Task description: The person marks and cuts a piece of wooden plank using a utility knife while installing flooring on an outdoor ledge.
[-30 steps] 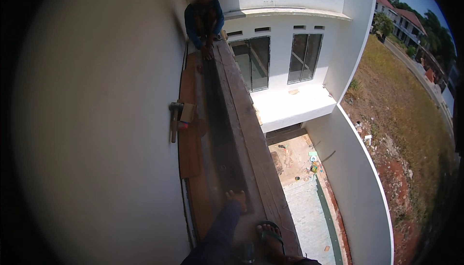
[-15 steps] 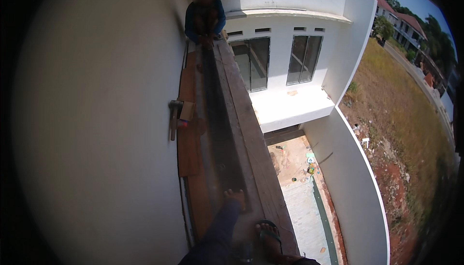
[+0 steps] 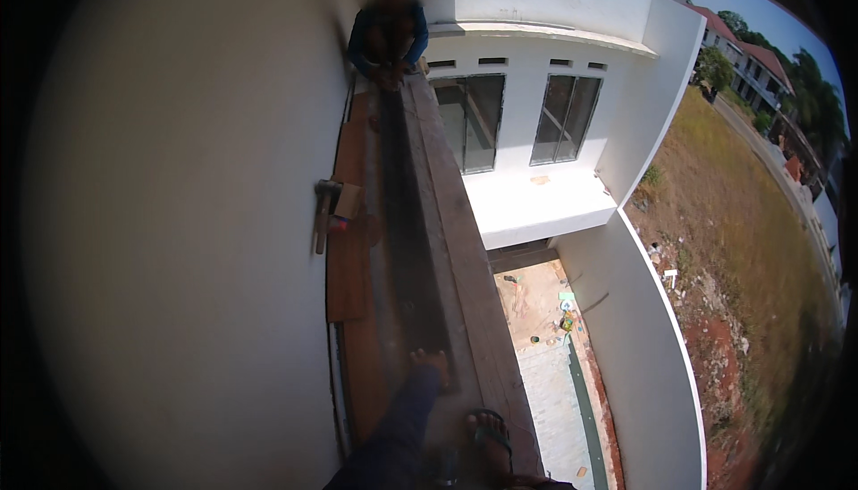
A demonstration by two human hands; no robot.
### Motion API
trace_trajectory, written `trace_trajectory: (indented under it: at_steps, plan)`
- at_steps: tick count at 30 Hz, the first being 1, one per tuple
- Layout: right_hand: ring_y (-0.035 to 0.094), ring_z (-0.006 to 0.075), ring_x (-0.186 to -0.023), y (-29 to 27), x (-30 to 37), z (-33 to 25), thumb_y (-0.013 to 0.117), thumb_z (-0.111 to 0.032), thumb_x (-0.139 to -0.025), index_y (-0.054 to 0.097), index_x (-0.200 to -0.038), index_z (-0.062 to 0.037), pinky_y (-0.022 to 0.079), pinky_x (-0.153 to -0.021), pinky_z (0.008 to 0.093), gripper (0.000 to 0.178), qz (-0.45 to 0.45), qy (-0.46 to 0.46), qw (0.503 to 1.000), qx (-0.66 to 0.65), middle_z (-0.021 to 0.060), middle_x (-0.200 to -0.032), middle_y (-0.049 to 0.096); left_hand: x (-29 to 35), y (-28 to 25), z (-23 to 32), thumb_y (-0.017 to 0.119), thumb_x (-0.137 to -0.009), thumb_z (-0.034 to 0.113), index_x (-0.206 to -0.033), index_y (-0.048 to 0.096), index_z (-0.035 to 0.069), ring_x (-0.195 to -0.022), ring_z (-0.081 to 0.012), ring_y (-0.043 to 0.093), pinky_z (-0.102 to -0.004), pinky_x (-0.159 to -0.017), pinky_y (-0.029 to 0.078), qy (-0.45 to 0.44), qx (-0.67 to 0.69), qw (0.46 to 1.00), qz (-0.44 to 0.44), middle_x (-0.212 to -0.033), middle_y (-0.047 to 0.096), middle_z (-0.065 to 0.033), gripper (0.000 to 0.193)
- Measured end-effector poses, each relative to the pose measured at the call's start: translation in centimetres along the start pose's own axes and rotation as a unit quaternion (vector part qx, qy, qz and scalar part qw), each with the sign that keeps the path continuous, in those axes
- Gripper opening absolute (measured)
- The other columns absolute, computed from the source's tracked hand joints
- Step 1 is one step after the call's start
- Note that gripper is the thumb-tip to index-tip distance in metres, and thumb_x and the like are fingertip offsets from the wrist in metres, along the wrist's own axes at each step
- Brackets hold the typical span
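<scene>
My left hand [image 3: 429, 366] lies on the near end of a long dark board or strip [image 3: 407, 213], fingers outstretched against its surface. The strip runs away from me along a narrow raised ledge [image 3: 465, 293]. At its far end crouches another person [image 3: 390, 29] in a blue-sleeved top, with both hands [image 3: 387, 76] down at the strip. Just right of my left hand is my sandalled foot [image 3: 490, 432]. My right hand does not show.
Brown planks [image 3: 348, 280] line the white wall [image 3: 197, 222] on the left. On them rest a hammer-like tool [image 3: 322, 217] and a small tan block [image 3: 347, 201]. The ledge drops off on the right to a lower floor [image 3: 550, 383] with scattered items.
The view has shifted slightly. My left hand stays on the near end of the strip, and the other person's hands remain at the far end.
</scene>
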State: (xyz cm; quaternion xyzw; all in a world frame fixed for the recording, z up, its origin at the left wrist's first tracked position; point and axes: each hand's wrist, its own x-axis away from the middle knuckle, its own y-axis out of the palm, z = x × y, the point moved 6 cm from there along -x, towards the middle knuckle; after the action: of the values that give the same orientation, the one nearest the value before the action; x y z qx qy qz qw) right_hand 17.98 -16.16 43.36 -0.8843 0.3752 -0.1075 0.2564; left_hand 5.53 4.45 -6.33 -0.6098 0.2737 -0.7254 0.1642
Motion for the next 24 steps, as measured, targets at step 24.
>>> trace_trajectory:
  at_steps: [24]
  plan:
    - [0.039,0.0441,-0.139,8.3,-28.5,47.2,0.053,-0.017,-0.095,0.048,-0.137,0.0067,0.038,-0.112,0.0508,0.048,0.154,0.103,0.944,0.273,0.0298,-0.146,0.043,2.2,3.5,-1.1,0.048,-0.097,0.031,-0.149,0.046,0.019,-0.133,-0.0551,0.044,-0.0645,-0.108,0.037,0.028,-0.016,0.950,0.312,-0.140,0.048,-0.0363,0.054]
